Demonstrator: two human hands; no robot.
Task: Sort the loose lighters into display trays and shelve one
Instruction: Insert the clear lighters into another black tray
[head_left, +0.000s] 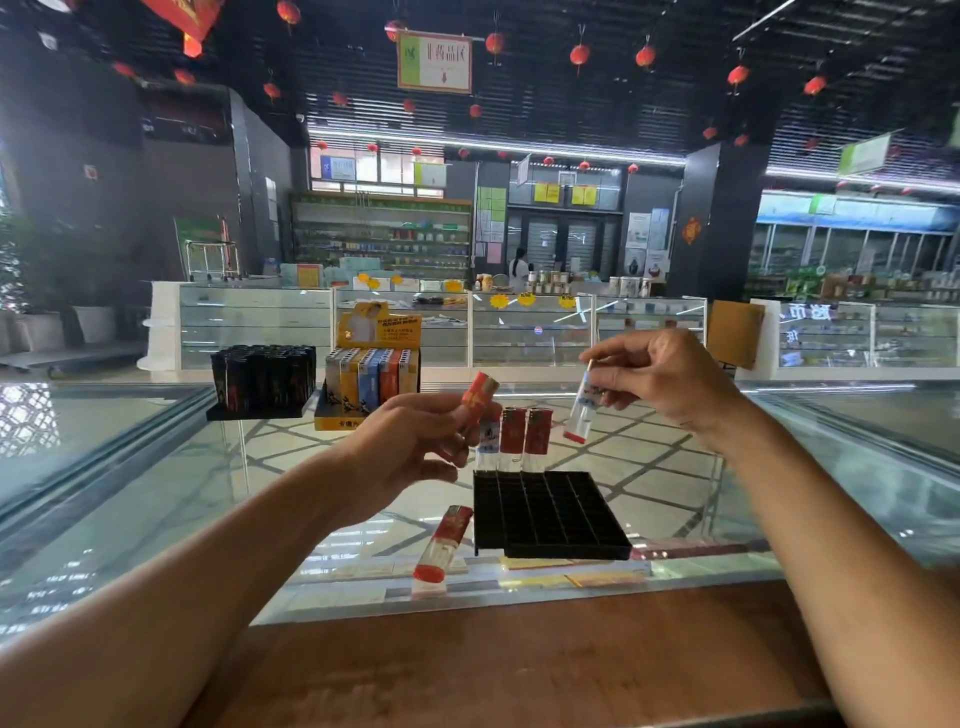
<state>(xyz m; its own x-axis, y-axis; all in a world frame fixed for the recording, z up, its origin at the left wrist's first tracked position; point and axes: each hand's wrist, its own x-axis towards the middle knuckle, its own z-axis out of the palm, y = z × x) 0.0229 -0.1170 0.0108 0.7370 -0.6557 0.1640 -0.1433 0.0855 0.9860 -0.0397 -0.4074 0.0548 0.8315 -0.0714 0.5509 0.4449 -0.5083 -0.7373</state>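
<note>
Three lighters (513, 439) upright in the far row of a black display tray (550, 514) on the glass counter (156, 467), with one loose lighter (441, 545) flat on the glass just left of the tray's near corner. Above the tray's far left corner, a red lighter (479, 397) tilted in the curled fingers of the left hand (410, 447); off to the right and apart, a clear lighter (583, 410), red-based and near upright, pinched between thumb and fingertips of the right hand (670, 382). Farther back on the left, a full black tray (262, 382) of dark lighters beside a yellow display box (371, 379) of coloured ones; nearest, a wooden ledge (519, 660).
</note>
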